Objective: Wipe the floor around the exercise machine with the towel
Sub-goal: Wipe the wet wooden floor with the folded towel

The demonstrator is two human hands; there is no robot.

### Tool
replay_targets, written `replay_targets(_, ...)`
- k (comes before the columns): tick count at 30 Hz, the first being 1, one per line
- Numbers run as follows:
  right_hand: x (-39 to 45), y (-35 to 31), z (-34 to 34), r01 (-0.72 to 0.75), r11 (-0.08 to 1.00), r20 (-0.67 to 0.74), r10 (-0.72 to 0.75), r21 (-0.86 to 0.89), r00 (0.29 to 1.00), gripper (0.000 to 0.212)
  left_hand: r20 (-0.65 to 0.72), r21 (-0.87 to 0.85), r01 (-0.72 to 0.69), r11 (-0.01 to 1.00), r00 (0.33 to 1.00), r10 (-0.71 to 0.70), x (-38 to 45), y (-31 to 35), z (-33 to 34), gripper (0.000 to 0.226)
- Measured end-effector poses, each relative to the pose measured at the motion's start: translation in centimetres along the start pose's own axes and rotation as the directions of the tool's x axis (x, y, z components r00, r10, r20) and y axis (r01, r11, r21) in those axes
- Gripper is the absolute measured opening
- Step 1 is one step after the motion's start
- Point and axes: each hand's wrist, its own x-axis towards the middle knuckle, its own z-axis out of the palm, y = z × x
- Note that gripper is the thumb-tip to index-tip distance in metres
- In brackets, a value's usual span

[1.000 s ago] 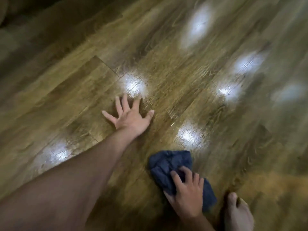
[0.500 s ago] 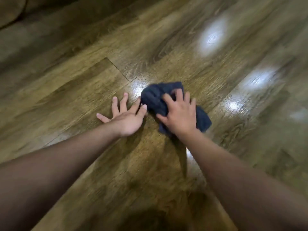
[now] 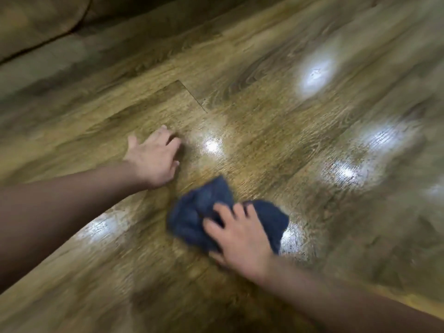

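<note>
Wiping in progress: towel point(image 3: 204, 219), dark blue and bunched, now nearer and further right than half a second ago, when beside the left hand; pulled back toward the body on a return stroke. Lying flat on the wooden floor point(image 3: 276, 121), near centre of view, well apart from the left hand. Judged mid-task: strokes sweeping far and near over one patch; exercise machine not in view, so share of floor done not to be told.

Right hand point(image 3: 240, 239): palm down on the towel's near right part, fingers spread and bent into the cloth, pressing and gripping it; grip taken up with towel. Forearm entering from near right.

Left hand point(image 3: 153, 159): planted on the floor to the left and farther off, shifted slightly from its earlier flat spread; fingers now partly curled at the tips, blurred, holding nothing; grip loose. Forearm entering from near left, bearing weight by the look of it.

Glossy light patches on the boards to the right and far.
</note>
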Motion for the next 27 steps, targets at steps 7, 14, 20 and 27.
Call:
replay_targets(7, -4.7, -1.9, 0.6, 0.535, 0.841, 0.172, -0.540, 0.076, 0.824, 0.034, 0.212, -0.157, 0.281, 0.947, 0.946, -0.245, 0.2, -0.9, 1.7, 0.081)
replay_targets(14, 5.1, 3.9, -0.2, 0.309, 0.949, 0.109, -0.302, -0.055, 0.947, 0.060, 0.016, -0.335, 0.206, 0.919, 0.977, -0.213, 0.3, -2.4, 2.3, 0.054)
replay_targets(20, 15.2, 10.5, -0.9, 0.044, 0.990, 0.070, -0.035, -0.136, 0.997, 0.060, -0.163, -0.535, 0.121, 0.836, 0.956, -0.243, 2.8, -3.2, 1.7, 0.046)
replay_targets(27, 23.3, 16.0, 0.5, -0.181, 0.979, -0.092, 0.172, -0.097, 0.981, 0.056, -0.010, -0.583, 0.246, 0.774, 0.951, -0.309, 7.5, -2.7, 1.6, 0.086)
